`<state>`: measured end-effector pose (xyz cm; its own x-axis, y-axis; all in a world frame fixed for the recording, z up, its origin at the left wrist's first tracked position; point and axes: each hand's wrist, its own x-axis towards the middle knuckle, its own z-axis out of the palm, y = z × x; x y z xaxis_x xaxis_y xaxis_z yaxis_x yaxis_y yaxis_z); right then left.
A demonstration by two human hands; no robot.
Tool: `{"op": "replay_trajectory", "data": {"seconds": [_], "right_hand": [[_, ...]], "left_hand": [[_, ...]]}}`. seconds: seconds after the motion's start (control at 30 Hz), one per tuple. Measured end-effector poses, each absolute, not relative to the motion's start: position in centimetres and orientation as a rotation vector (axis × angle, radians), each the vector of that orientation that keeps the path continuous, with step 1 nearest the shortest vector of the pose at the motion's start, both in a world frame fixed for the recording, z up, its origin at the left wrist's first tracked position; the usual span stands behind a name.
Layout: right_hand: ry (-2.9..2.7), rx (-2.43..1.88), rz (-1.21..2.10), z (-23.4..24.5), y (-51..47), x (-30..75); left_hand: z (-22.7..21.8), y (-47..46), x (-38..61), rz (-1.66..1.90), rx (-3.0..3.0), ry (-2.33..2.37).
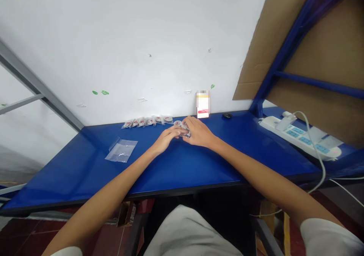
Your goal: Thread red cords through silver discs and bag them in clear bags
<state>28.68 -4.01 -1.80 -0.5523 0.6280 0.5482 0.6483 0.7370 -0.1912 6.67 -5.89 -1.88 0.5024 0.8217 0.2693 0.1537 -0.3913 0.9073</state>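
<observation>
Both my hands meet over the blue table [182, 169], near its back edge. My left hand [167, 136] and my right hand [198, 131] are closed around a small clear plastic packet [178, 123] with a round whitish item and red marks in it. The fingers cover much of it, and finer detail is too small to tell. Just left of my hands, several similar small packets [150, 121] lie in a row along the wall. Nearer to me on the left lies a flat clear zip bag [122, 150].
A lit phone [203, 106] leans upright against the white wall. Right of it sits a small black object [226, 115]. A white power strip [298, 136] with a plugged-in charger and cable [317, 155] occupies the right end, beside a blue metal frame [287, 51].
</observation>
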Motion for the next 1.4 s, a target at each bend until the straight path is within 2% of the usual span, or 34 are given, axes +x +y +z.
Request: {"op": "replay_trajectory", "data": {"seconds": [0.37,0.63,0.73,0.87,1.13,1.4], "right_hand": [[-2.331,-1.028,0.089,-1.3,-3.5,29.6],[-2.292,-1.147,0.063,-0.5,-2.5,31.0],[-2.294,-1.143,0.058,-0.1,-2.5,31.4],[-2.291,-1.112,0.019,0.1,-2.5,31.4],[-2.296,-1.107,0.01,-0.2,-2.4,31.3],[-2.311,-1.138,0.037,-0.8,-2.3,31.2]], "left_hand": [[-1.7,-5.6,6.5,0.988,1.87,0.907],[-2.5,-3.4,4.9,1.277,1.767,1.146],[-3.0,-2.6,5.2,1.072,2.0,1.306],[-3.7,-1.7,6.5,0.824,2.346,1.283],[-4.7,-0.3,7.3,0.83,2.465,1.233],[-1.0,-0.9,3.8,0.784,2.43,1.351]]}}
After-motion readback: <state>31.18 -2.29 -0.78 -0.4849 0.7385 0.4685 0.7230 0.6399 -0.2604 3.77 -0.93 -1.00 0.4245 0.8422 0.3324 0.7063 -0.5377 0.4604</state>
